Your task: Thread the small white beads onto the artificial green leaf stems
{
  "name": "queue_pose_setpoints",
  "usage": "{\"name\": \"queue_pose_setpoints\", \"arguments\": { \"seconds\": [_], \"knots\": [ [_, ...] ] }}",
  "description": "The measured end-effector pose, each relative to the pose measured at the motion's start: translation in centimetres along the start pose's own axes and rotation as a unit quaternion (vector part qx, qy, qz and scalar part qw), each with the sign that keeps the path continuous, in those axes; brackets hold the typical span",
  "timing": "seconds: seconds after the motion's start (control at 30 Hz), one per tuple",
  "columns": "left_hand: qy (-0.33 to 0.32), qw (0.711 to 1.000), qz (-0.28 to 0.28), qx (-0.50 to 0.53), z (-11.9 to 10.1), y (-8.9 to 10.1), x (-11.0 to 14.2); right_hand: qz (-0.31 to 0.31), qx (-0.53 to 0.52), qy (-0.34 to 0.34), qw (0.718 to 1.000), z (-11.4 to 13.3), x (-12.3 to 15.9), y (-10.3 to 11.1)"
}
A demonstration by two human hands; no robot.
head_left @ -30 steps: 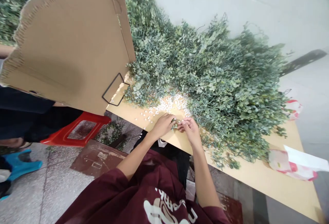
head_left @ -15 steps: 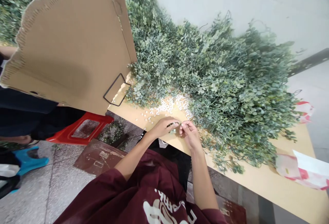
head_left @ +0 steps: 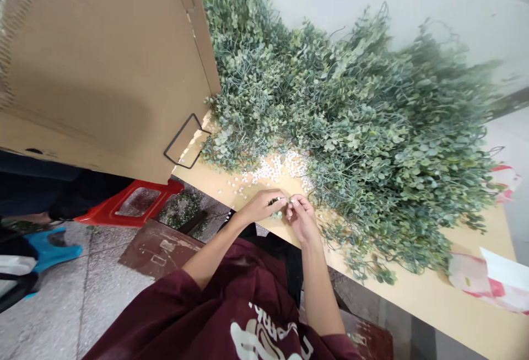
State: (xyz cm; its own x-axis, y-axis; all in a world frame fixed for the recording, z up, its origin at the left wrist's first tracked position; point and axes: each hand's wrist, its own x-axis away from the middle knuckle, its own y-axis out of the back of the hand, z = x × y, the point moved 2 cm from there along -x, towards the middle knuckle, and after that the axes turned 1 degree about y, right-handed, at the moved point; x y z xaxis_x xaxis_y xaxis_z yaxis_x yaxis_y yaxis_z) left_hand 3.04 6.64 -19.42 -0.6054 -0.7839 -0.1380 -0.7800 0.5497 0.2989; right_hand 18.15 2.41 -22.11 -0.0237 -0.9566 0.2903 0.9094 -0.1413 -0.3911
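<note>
My left hand (head_left: 264,205) is closed around a thin green sprig (head_left: 273,201), most of it hidden by the fingers. Close beside it, my right hand (head_left: 302,219) pinches a small white bead (head_left: 292,200) between thumb and fingertips. Both hands are over the front edge of the table (head_left: 430,300). Just beyond them lies a scatter of small white beads (head_left: 266,170). Behind and to the right rises a big heap of artificial greenery (head_left: 351,128), with leafy stems reaching toward my right wrist.
A large cardboard box (head_left: 103,57) stands at the left, with a black wire frame (head_left: 166,153) by its lower corner. A red stool (head_left: 140,205), a blue stool (head_left: 53,250) and another person's dark clothing (head_left: 41,183) are at the left. A red-and-white plastic bag (head_left: 469,274) lies at right.
My right hand has shifted slightly left and its fingers have turned a little. My left hand stays almost in place. The view has moved slightly.
</note>
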Motion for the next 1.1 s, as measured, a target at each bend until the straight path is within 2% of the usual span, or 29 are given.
{"name": "queue_pose_setpoints", "arguments": {
  "seconds": [0.7, 1.1],
  "knots": [
    [0.004, 1.0, 0.007, 0.015, 0.2, 0.08, -0.23, 0.005, -0.002, -0.006, 1.0, -0.11, -0.04, 0.08],
    [-0.002, 1.0, 0.002, 0.013, 0.33, -0.01, -0.18, 0.011, -0.062, -0.02, 0.998, -0.13, 0.03, -0.03]
  ]
}}
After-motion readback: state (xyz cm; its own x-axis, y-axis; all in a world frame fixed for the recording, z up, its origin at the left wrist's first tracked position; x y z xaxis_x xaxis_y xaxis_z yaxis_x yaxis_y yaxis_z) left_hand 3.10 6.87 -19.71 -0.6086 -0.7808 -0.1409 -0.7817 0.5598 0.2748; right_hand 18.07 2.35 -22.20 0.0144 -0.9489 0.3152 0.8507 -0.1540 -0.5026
